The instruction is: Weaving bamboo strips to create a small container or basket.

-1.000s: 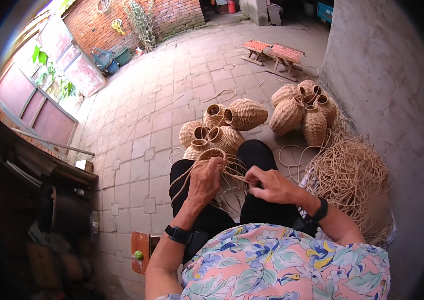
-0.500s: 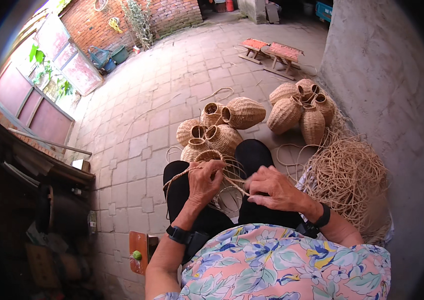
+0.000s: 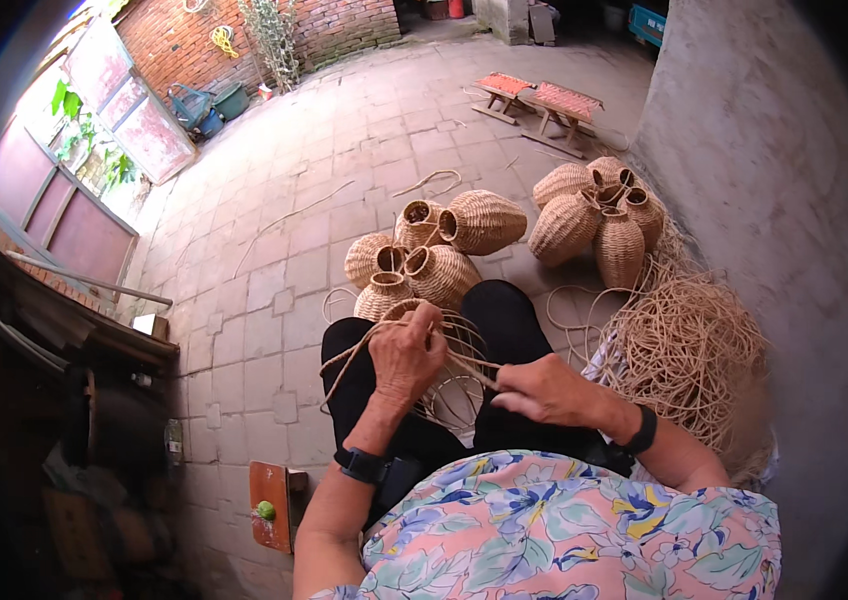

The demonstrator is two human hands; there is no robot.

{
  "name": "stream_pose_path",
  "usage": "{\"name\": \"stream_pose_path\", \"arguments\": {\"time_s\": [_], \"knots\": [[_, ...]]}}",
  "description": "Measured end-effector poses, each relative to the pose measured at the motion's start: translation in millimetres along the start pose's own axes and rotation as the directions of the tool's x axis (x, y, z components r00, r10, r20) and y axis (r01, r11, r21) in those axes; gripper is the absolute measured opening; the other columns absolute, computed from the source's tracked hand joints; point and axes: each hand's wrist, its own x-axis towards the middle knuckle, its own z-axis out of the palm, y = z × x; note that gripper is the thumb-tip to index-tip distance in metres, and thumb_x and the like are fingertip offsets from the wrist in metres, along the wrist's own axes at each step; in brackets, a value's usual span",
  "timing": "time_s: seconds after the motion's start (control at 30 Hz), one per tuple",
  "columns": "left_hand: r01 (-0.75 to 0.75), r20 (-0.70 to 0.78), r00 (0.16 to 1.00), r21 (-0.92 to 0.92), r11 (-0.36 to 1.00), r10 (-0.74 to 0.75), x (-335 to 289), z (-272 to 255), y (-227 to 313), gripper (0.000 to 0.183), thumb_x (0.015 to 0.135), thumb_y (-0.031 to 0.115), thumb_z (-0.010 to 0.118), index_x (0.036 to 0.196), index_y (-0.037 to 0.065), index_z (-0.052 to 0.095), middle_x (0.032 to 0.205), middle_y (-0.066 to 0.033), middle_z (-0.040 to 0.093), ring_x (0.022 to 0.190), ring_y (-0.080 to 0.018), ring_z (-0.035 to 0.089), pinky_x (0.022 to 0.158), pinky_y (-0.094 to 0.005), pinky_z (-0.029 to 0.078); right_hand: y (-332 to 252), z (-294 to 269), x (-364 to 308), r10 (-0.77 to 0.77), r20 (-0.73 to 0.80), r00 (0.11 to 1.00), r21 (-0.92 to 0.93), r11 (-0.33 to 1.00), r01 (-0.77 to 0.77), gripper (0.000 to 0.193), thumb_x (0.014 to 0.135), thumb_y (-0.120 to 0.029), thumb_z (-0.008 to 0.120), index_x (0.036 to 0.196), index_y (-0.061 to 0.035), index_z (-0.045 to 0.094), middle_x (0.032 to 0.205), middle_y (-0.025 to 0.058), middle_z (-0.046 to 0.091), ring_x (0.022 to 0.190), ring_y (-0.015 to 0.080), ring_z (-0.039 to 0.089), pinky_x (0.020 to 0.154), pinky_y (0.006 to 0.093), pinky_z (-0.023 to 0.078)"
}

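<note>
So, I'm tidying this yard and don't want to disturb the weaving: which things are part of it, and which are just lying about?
Part of the weaving:
left hand
right hand
unfinished basket
cane strands
loose cane heap
finished baskets

Lying about:
two low stools
green tubs
wooden block

No packages, labels, signs or screens visible anywhere in courtyard.

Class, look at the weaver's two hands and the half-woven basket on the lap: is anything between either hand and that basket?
Nothing visible. The left hand grips the rim of the half-woven basket on the lap, and the right hand pinches one of its loose cane strands. The finished baskets lie beyond the knees.
</note>
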Motion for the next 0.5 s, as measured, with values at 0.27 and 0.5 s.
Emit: {"name": "stream_pose_path", "arguments": {"time_s": [0.27,0.5], "knots": [[0.001,-0.031,1.000,-0.094,0.996,-0.004,-4,1,-1,0.013,0.076,0.009,0.065,0.087,0.015,0.063,0.074,-0.0044,0.068,0.065,-0.0255,0.064,0.066,-0.0388,0.047,23,6,1,0.345,-0.189,0.920,0.086,0.939,-0.334,0.018,0.093,-0.019,0.060,0.105,-0.0055,0.057,0.077,0.0141,0.066,0.072,0.0311,0.069,0.065,0.0411,0.052],[-0.010,-0.028,1.000,-0.060,0.998,0.008,-3,0,2,0.014,0.073,0.007,0.061,0.085,0.015,0.062,0.072,-0.0069,0.064,0.064,-0.0295,0.063,0.063,-0.0413,0.047,25,24,41,0.048,-0.145,0.988,-0.336,0.937,-0.094,0.020,0.088,-0.027,0.065,0.093,-0.0086,0.059,0.073,0.0134,0.066,0.072,0.0342,0.066,0.074,0.0452,0.049]]}}
